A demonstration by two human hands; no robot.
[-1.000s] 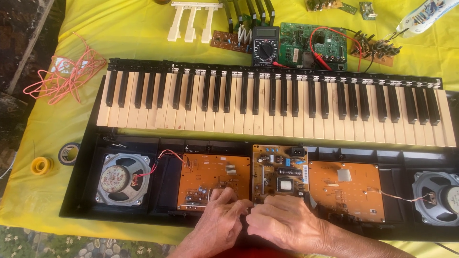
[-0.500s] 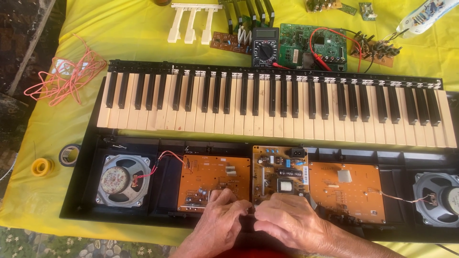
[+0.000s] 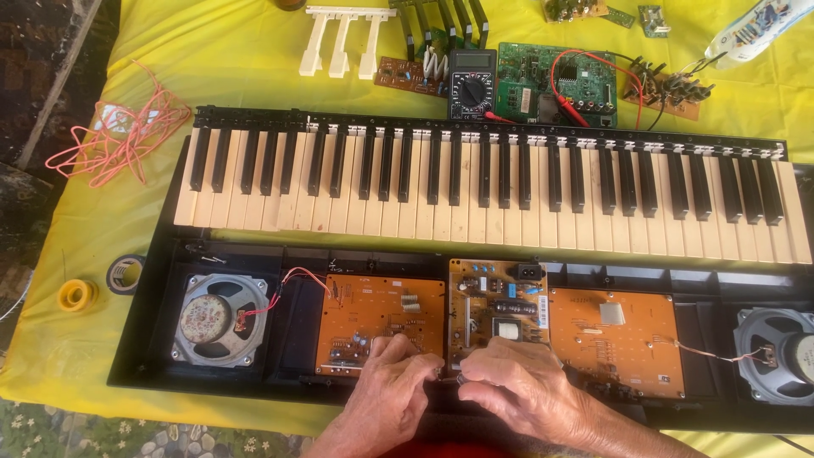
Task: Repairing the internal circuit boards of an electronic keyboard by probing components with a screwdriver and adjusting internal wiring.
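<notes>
An opened electronic keyboard lies on a yellow cloth, its black case showing three orange circuit boards. My left hand rests on the lower edge of the left board. My right hand sits at the bottom of the middle board. The fingertips of both hands meet at the gap between these two boards, pinched on something small that I cannot make out. A third board lies to the right.
Speakers sit at the case's left and right ends. Behind the keys lie a multimeter, a green board, loose white keys and small boards. Tangled pink wire and two tape rolls lie at left.
Both hands have stayed together at the boards' lower edge, with only slight finger shifts. Nothing else moved.
</notes>
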